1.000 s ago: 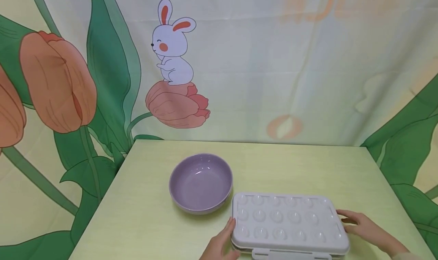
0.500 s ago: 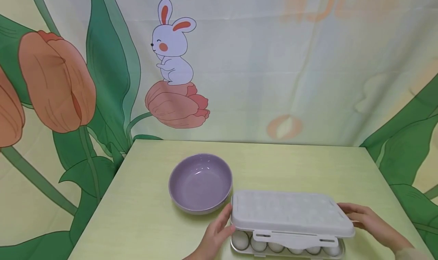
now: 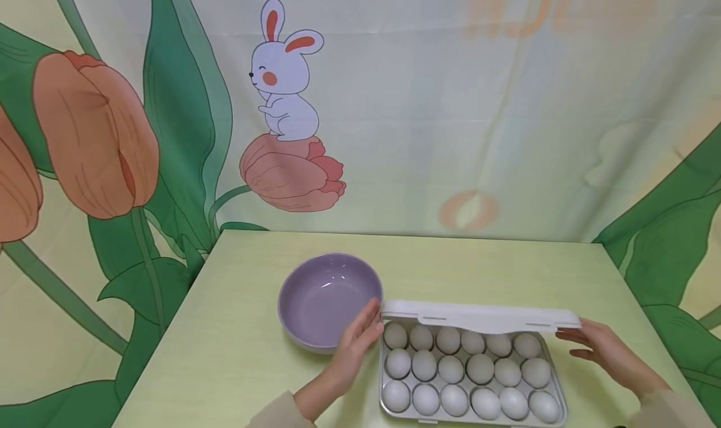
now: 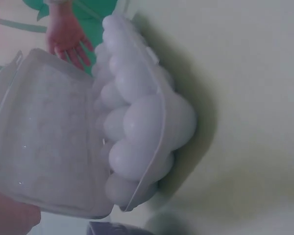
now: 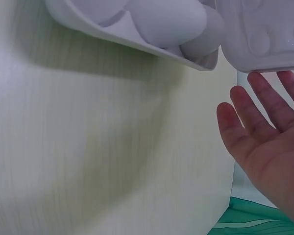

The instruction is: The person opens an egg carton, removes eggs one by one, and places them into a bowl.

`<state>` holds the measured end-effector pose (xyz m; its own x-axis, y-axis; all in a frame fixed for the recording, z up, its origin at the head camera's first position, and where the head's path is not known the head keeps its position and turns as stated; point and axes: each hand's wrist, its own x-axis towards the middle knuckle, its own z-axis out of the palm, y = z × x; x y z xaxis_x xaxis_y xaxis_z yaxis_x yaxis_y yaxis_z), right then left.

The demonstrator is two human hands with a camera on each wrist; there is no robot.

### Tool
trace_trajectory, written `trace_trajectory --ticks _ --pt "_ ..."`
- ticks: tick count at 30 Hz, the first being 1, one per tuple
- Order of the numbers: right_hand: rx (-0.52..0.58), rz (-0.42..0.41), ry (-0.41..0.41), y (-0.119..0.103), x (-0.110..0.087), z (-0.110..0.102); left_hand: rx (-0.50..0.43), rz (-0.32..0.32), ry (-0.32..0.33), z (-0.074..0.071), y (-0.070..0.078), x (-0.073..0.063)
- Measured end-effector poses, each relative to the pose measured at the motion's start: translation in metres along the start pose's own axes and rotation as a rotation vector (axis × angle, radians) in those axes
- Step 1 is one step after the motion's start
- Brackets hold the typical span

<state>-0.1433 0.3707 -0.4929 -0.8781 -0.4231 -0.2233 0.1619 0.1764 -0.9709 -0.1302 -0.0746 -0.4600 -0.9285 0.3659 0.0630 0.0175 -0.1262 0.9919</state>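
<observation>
A pale plastic egg carton lies at the front right of the table, its hinged lid swung up at the back. Rows of white eggs sit in its cups. My left hand touches the lid's left end with extended fingers; only a blurred part of this hand appears in the left wrist view. At the lid's right end, my right hand has its fingertips against the edge. The right wrist view shows these fingers spread and nearly straight, palm facing the carton.
A purple bowl stands just left of the carton, close behind my left hand. The pale yellow table ends at the back against a printed curtain with a rabbit and tulips.
The carton's lid has swung from closed up to nearly upright, uncovering the eggs. Both hands have moved away from me along with the lid's ends.
</observation>
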Motion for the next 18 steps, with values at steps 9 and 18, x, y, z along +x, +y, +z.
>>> trace_trajectory --ticks 9,18 --pt "-0.175 0.103 0.192 -0.006 0.018 0.002 0.018 -0.001 0.047 -0.003 0.007 0.034" --pt "-0.225 0.138 0.233 -0.008 0.036 0.004 0.076 -0.022 0.106 -0.004 0.012 0.066"
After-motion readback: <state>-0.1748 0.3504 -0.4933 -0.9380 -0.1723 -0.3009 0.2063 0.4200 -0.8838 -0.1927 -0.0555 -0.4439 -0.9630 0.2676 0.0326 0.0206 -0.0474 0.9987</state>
